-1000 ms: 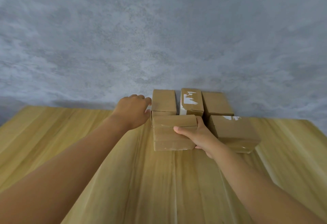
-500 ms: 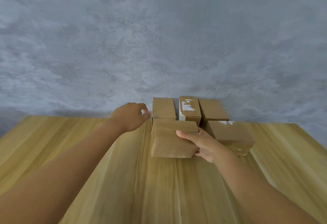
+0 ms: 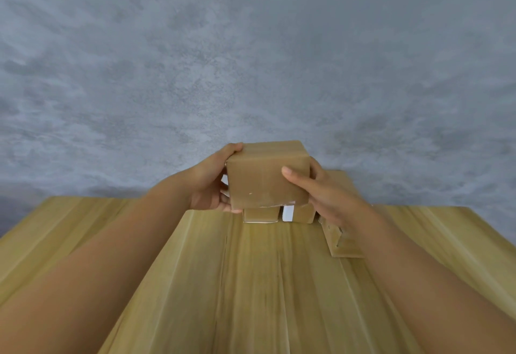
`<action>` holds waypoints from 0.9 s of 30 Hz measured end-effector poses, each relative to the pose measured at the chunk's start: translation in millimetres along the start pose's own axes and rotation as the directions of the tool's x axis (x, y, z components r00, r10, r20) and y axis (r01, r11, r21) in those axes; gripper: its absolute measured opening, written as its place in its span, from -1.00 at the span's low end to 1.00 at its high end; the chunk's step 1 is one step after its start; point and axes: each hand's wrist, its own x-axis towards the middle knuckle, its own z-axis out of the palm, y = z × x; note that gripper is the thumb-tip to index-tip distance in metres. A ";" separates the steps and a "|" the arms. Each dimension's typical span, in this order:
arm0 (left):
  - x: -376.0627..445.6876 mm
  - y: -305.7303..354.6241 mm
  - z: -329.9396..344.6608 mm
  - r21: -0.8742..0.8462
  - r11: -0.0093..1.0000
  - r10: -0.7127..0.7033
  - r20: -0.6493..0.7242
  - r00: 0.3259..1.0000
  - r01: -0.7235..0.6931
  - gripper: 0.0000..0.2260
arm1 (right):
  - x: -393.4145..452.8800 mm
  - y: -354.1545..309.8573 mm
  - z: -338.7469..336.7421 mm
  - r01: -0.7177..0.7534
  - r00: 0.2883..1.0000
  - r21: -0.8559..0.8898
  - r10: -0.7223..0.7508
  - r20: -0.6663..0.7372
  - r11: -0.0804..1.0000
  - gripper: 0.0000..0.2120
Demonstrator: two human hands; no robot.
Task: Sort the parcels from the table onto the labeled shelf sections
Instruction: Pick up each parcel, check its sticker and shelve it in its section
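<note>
Our left hand (image 3: 209, 186) cups the left side of the lifted parcel (image 3: 266, 176), fingers curled around its far edge, and our right hand (image 3: 321, 188) clamps the right side, thumb across the front. That grip holds it above the counter (image 3: 223, 283), over the remaining parcels (image 3: 261, 215). No shelf is in view, so we risk misplacing it, or clipping those below.

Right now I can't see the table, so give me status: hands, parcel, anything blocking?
Left hand and right hand both grip the lifted parcel. Other parcels on the table below it. No shelf in view.
</note>
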 end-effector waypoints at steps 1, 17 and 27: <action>0.5 0.7 -1.7 -0.029 0.999 -0.012 0.019 1.000 0.013 -0.37 | 0.0 -2.1 -0.4 0.013 0.999 -0.016 -0.013 -0.032 1.000 -0.23; 4.0 0.0 -11.7 0.535 0.673 0.549 0.100 0.830 -0.510 -0.21 | 11.8 -9.5 -8.2 -0.326 0.944 0.442 0.308 0.115 0.836 -0.13; 11.8 -9.9 -11.0 0.673 0.273 0.687 0.363 0.629 -0.687 -0.16 | 3.7 -9.4 -12.9 -0.422 0.905 0.451 0.395 0.159 0.787 -0.37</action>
